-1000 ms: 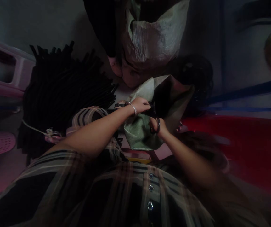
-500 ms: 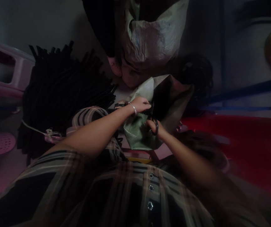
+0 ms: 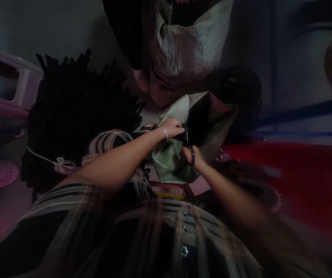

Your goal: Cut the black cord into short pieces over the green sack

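My left hand (image 3: 173,126), a silver bracelet at its wrist, pinches a small black piece with a curved shiny edge (image 3: 186,133). It is too dark to tell what kind of piece this is. Just below and to the right, my right hand (image 3: 187,153) has its fingers curled in, and what they hold is hidden. A dark ring (image 3: 193,155) circles that hand near the wrist. Both hands are over the near side of an open greenish woven sack (image 3: 173,164), whose inside is in deep shadow.
A bundle of black strips or tubes (image 3: 79,100), tied with string (image 3: 42,157), stands at left beside a pink plastic stool (image 3: 28,83). Beyond my sack is a larger pale sack (image 3: 186,50), with a person's dark sleeve (image 3: 125,31) beside it. A red surface (image 3: 299,173) lies at right.
My right hand has shifted slightly to the right, its fingers more curled. The black piece in my left hand now shows a curved shiny edge. The sacks stay put.
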The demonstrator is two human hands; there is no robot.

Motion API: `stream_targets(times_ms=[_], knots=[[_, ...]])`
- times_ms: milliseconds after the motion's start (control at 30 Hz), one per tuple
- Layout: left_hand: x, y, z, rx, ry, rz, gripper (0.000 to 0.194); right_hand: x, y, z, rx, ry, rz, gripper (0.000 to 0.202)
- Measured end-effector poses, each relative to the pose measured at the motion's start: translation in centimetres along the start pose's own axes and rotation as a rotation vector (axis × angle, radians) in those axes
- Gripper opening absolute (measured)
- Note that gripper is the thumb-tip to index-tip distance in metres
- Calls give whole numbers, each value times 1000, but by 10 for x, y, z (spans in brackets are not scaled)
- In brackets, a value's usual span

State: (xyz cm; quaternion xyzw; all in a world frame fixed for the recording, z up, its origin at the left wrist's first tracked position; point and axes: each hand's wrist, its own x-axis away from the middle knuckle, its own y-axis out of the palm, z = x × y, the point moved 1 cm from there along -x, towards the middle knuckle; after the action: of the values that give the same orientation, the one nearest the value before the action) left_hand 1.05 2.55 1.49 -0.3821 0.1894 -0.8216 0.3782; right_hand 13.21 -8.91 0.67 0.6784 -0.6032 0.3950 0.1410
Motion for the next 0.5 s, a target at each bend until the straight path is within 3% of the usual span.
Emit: stream_targets(times_ms=[267,500], knots=[[1,2,3,-166,89,-61,30,-11,1,15,204,-55,19,27],[0,2,1,-134,18,-44,29,-14,2,20,72,-9,18,31]])
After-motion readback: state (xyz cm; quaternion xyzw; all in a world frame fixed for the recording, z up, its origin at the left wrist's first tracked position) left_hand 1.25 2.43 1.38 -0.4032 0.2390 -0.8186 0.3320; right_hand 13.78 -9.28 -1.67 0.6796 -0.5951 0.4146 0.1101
